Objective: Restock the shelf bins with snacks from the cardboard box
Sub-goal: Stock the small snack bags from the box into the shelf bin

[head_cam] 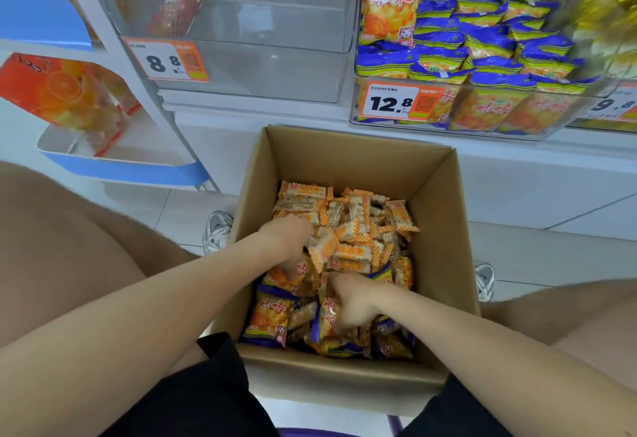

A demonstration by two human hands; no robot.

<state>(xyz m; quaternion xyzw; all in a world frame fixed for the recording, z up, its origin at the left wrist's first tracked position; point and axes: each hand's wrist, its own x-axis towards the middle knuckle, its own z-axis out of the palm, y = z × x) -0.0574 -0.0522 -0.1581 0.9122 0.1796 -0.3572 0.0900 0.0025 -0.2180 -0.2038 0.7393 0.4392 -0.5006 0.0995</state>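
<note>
So we've got the box (344, 160) sitting open on the floor between our knees. The far half is full of small orange-checked packets (348, 226), and the near half has blue-and-yellow bags (272, 316) with big red characters and a little cartoon cat.

Up behind the box and to the right, the right bin (568, 116) is stuffed with that same kind of bag. Its orange tag (393, 102) reads 12.8. Up behind the box and to the left, the left bin (275, 67) is clear and mostly bare, with something red at its back, and its tag (169, 60) says 8.8. The small print on both tags is too tiny to read.

Our left hand (289, 233) is knuckles-up in the box's middle, fingers dug down into the packets. Our right hand (355, 302) is nearer us, fingers curled down among the bags. Both are blurry, so we can't tell how wide either grip is or whether it actually holds anything.
</note>
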